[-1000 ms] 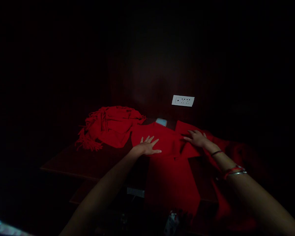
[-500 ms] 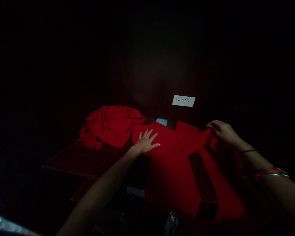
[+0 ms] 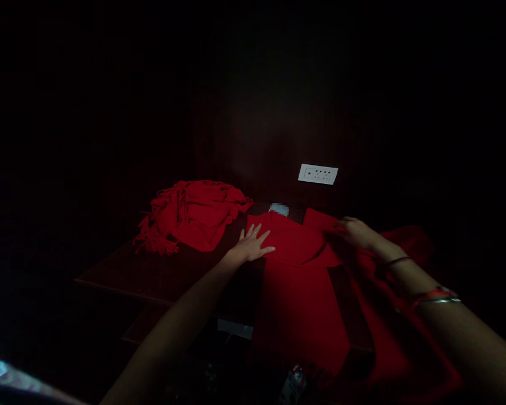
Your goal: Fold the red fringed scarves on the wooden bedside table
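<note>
A red fringed scarf [image 3: 303, 298] lies across the dark tabletop and hangs over its front edge. My left hand [image 3: 253, 246] rests on the left end of its upper part, fingers spread and a ring on one of them. On the right, my right hand [image 3: 358, 232] is at the scarf's upper part with its fingers drawn together, seemingly pinching the cloth; shadow partly hides the fingertips. More red cloth spreads to the right, behind my right wrist. To the left sits a bunched red scarf [image 3: 198, 214] with tassels, apart from both hands.
A white wall socket [image 3: 318, 174] is on the dark wall behind. A small pale blurred item [image 3: 279, 210] lies at the back of the tabletop [image 3: 152, 275]. Below the edge, a patterned object [image 3: 293, 385] shows dimly. Most surroundings are very dark.
My right hand has moved left and slightly down. The cloth between my hands has slackened and creased, its left end has shifted right, and cloth now spreads out behind my right wrist.
</note>
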